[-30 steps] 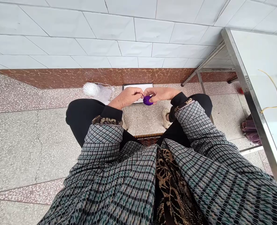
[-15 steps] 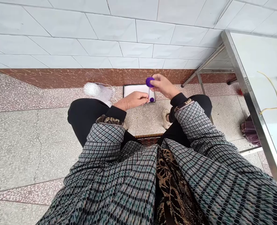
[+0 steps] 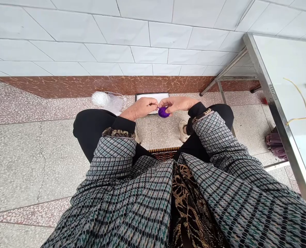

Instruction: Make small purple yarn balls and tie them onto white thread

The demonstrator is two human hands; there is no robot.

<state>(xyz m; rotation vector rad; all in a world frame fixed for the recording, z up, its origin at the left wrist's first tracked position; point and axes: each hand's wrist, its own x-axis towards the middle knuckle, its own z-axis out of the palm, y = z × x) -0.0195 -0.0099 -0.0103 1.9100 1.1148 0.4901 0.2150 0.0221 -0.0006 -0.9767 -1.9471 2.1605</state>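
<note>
A small ball of purple yarn (image 3: 164,112) sits in the fingers of my right hand (image 3: 177,104), which is closed around its top and side. Just to its left, my left hand (image 3: 142,107) is pinched shut on a short purple strand running to the ball. The fingertips of both hands almost meet. Beneath them lies a shallow white box or tray with a dark rim (image 3: 153,94) on the floor, largely covered by my hands, so its contents are hidden.
A ball of white yarn (image 3: 101,99) lies in a clear plastic bag (image 3: 116,104) by the wall, left of my hands. A metal-framed table (image 3: 265,82) stands on the right with a yellow cord (image 3: 305,106) on it. Beneath it is a dark purple bundle (image 3: 276,143).
Half a second ago my right hand held the purple ball higher, with a strand stretched down to my left hand. It has since come down beside my left hand, much as one second ago.
</note>
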